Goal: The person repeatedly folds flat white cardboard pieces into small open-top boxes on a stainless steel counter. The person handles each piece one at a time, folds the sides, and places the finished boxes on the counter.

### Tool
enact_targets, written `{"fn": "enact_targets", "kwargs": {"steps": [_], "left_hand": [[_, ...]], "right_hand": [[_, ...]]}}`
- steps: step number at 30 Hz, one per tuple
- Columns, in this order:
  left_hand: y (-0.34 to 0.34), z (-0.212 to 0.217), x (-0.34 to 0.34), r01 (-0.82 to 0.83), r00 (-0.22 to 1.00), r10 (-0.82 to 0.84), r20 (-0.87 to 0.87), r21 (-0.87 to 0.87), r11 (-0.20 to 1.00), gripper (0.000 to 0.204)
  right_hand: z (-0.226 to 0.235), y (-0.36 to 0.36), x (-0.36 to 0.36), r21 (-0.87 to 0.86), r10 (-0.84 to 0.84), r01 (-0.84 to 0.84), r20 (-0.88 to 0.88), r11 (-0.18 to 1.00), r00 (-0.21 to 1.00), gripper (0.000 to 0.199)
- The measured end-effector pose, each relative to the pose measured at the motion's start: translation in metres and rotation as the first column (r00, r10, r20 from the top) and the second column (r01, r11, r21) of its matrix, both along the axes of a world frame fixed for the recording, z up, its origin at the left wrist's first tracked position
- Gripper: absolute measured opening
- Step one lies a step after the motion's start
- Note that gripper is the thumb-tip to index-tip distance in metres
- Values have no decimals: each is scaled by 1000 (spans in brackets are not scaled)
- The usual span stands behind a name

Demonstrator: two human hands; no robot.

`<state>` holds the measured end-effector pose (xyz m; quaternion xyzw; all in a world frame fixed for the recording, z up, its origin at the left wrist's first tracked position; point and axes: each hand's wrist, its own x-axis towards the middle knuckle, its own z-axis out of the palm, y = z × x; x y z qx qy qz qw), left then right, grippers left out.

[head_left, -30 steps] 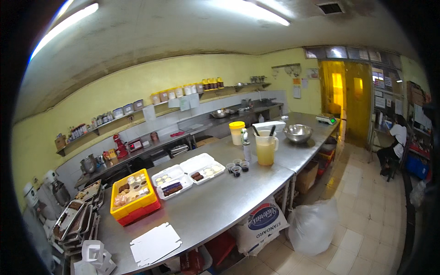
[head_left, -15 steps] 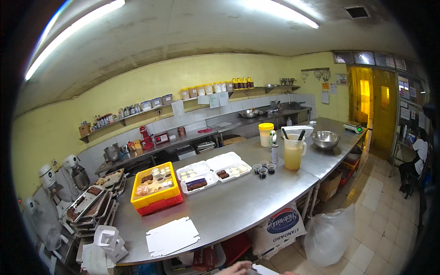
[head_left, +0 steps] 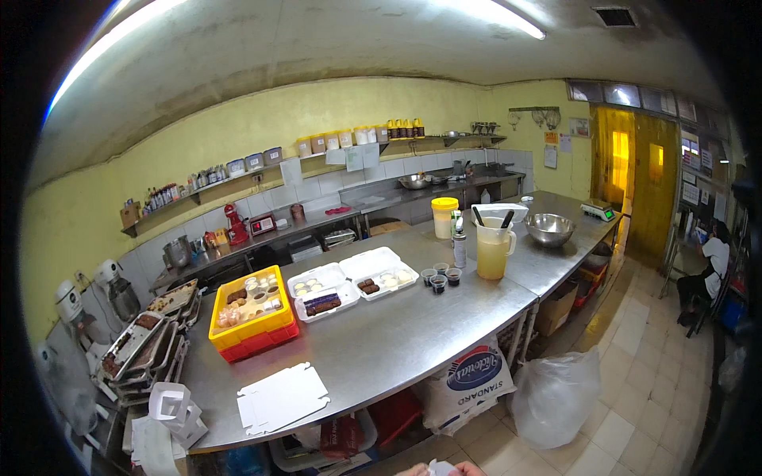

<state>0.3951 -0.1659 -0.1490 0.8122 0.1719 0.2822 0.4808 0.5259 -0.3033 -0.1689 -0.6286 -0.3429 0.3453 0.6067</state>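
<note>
At the lower edge of the view, only the tops of my hands show. A piece of white card (head_left: 440, 469), partly folded, is between them. My left hand (head_left: 413, 470) grips its left side and my right hand (head_left: 468, 470) its right side; most of the fingers are cut off by the frame. Flat white box blanks (head_left: 283, 398) lie stacked on the near edge of the steel table, to the left of my hands. Folded white boxes (head_left: 176, 412) stand at the table's left corner.
The steel table (head_left: 381, 317) carries a yellow and red crate (head_left: 252, 337), foam trays (head_left: 317, 312) with pastries, small cups of dark liquid (head_left: 438, 285), a pitcher (head_left: 492, 258) and a steel bowl (head_left: 549, 230). Sacks (head_left: 556, 401) stand on the floor. A person (head_left: 706, 270) sits at far right.
The scene has shifted left and slightly up as my head turned. My hands have come closer together around the white card, and my right hand shows more.
</note>
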Motion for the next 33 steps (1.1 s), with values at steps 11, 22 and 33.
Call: {"fn": "enact_targets", "kwargs": {"steps": [11, 22, 33], "left_hand": [[18, 63, -3, -102, 984, 66, 165, 218, 971, 49], [30, 117, -13, -46, 982, 81, -170, 200, 979, 52], [11, 99, -15, 326, 882, 5, -470, 618, 715, 20]], "right_hand": [[13, -3, 30, 135, -155, 142, 96, 981, 983, 12], [82, 25, 49, 375, -88, 550, -763, 746, 641, 21], [81, 9, 12, -137, 171, -112, 904, 984, 393, 27]]}}
